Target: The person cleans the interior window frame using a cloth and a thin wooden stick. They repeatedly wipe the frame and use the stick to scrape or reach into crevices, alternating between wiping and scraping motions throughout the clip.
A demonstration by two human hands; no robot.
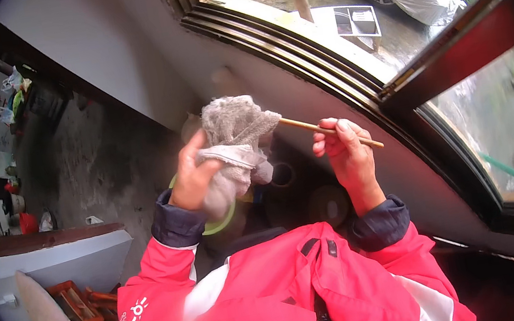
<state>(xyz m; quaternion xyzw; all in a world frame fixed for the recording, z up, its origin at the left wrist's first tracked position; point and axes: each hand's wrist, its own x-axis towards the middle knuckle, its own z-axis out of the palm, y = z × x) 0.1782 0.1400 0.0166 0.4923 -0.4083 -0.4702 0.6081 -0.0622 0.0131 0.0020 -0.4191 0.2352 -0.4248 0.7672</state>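
Mid-frame, the left hand [191,179] is raised with fingers closed around a bunched grey cloth [233,138], which wraps the near end of a thin wooden stick [326,131]. The right hand [345,150], right of centre, pinches the stick's other end between thumb and fingertips, red jacket sleeves [176,287] rising from the lower edge. At the top, beyond the window frame [294,54], a flat white and grey box [356,20] lies outside.

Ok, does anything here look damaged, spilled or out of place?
Nothing looks spilled or broken. The left hand grips a worn grey cloth bunched over one end of a thin wooden stick, held by the right hand. The orange wooden pieces at lower left lie jumbled.
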